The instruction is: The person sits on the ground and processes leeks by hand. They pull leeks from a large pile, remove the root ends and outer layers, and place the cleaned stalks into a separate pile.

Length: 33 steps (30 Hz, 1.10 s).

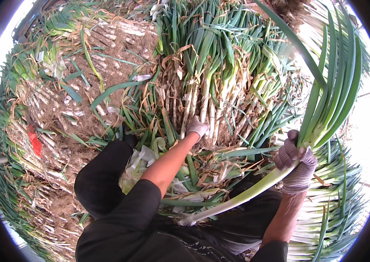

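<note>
In my right hand (pixel 298 167), gloved in knitted fabric, is one long Welsh onion (pixel 243 198). Its peeled white shaft slants down across my lap, and its green leaves fan out above my fist. My left hand (pixel 198 127), also gloved, reaches forward to the lower ends of a standing bundle of unpeeled Welsh onions (pixel 204 85). It touches the stalks near their roots; its fingertips are partly hidden, so a grip on any one stalk is unclear. Dry brown leaves and soil cling to that bundle.
Stacked unpeeled Welsh onions (pixel 44 104), roots showing, spread along the left. Cleaner white-shafted ones (pixel 316 226) lie in a row at my right. Stripped leaves and skins (pixel 185 183) litter the space between my legs. A red object (pixel 34 140) rests on the left stack.
</note>
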Available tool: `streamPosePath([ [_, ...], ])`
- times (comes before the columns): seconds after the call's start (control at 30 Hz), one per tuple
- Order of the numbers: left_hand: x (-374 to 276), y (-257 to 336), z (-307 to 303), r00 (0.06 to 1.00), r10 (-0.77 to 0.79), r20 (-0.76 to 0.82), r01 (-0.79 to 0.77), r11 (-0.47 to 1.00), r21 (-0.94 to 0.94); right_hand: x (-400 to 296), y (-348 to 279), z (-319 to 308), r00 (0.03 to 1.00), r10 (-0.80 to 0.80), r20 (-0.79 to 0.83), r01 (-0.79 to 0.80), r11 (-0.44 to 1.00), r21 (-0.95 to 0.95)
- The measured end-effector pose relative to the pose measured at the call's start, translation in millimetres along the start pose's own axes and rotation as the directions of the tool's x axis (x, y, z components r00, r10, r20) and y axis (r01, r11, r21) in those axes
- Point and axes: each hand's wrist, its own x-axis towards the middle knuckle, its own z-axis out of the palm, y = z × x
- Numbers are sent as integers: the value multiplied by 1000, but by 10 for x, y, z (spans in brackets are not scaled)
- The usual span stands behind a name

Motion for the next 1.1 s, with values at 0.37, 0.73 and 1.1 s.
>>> streamPosePath([
  [0.37,503,-179,150,973,65,221,75,818,-570,68,48,86,994,88,62,-91,995,47],
  [0.73,-702,613,-675,926,287,247,77,496,-865,94,-9,-49,997,60,54,-59,998,-25],
  [1.1,-3148,-245,-1114,268,917,295,575,94,-813,95,108,15,1000,-7,-13,5,985,-174],
])
